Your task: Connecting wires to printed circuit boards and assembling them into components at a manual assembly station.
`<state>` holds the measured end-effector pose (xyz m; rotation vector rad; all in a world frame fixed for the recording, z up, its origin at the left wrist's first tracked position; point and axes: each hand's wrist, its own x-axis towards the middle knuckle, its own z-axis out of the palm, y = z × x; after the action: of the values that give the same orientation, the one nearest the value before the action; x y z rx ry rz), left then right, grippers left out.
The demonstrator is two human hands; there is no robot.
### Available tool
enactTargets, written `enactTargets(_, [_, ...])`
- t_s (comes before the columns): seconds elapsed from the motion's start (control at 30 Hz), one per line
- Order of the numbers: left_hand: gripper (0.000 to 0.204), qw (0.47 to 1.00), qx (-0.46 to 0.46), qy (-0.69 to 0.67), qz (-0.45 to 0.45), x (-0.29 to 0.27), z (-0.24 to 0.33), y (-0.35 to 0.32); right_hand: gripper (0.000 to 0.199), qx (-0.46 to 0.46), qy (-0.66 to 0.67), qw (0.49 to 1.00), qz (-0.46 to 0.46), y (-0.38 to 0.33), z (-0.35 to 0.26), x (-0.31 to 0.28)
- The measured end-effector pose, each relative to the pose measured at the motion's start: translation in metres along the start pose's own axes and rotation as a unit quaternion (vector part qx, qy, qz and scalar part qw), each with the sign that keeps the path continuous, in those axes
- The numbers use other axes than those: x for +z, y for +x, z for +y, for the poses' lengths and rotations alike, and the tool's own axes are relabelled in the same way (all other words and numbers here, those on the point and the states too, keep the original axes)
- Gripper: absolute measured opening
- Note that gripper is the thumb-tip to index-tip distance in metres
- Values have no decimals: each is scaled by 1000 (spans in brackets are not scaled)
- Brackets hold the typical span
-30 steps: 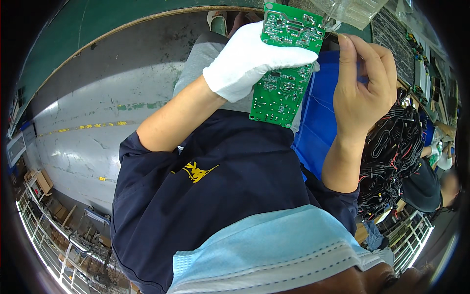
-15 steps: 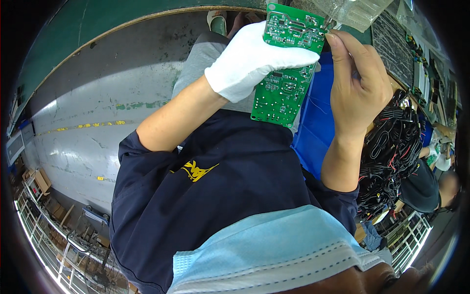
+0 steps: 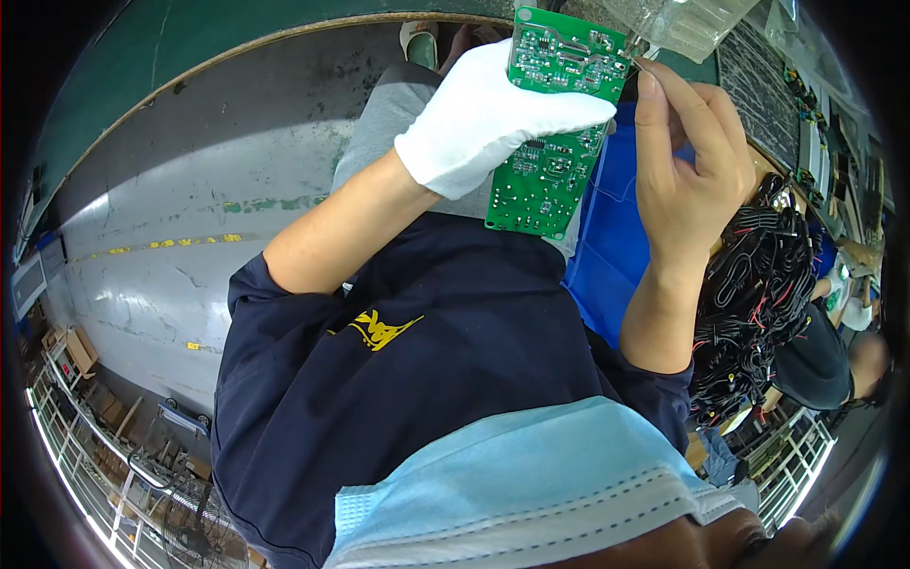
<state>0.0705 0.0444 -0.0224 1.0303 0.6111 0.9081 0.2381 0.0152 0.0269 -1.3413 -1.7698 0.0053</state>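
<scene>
A long green circuit board with small soldered parts is held up in front of me. My left hand, in a white glove, is closed around its left side, the thumb lying across the board's face. My bare right hand is at the board's upper right edge, thumb and forefinger pinched together. What sits between those fingertips is too small to make out. Just beyond them a metal tip shows beside a clear plastic guard at the top.
A blue bin stands beneath my right wrist. Bundles of black cables are heaped at the right. Beyond them another person in dark clothes is at work. A green-topped bench runs along the far left.
The circuit board has shifted very slightly left and upward with my left hand. My right fingers have moved a little, still pinched at the board's edge.
</scene>
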Motion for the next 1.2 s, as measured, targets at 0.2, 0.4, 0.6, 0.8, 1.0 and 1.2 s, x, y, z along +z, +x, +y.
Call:
enactTargets(0.2, [31, 1000, 6, 29, 6, 0, 2, 0, 14, -21, -11, 1000, 8, -1, 4, 0])
enactTargets(0.4, [31, 1000, -6, 28, 5, -1, -1, -1, 12, 53, 63, 996, -24, -7, 8, -8])
enactTargets(0.6, [32, 999, -42, 4, -2, -3, -5, -4, 12, 225, 261, 939, -14, -20, 7, -18])
enactTargets(0.8, [36, 997, -63, -43, -10, 0, -4, -5, 13, 257, 419, 871, 9, -22, 24, -13])
enactTargets(1.0, [37, 985, -117, -118, -33, -1, 2, -7, 14, 265, 426, 864, -47, -17, 30, 4])
enactTargets(1.2, [37, 969, -157, -177, -67, -2, 6, -9, 15, 280, 474, 829, -98, -18, 38, 9])
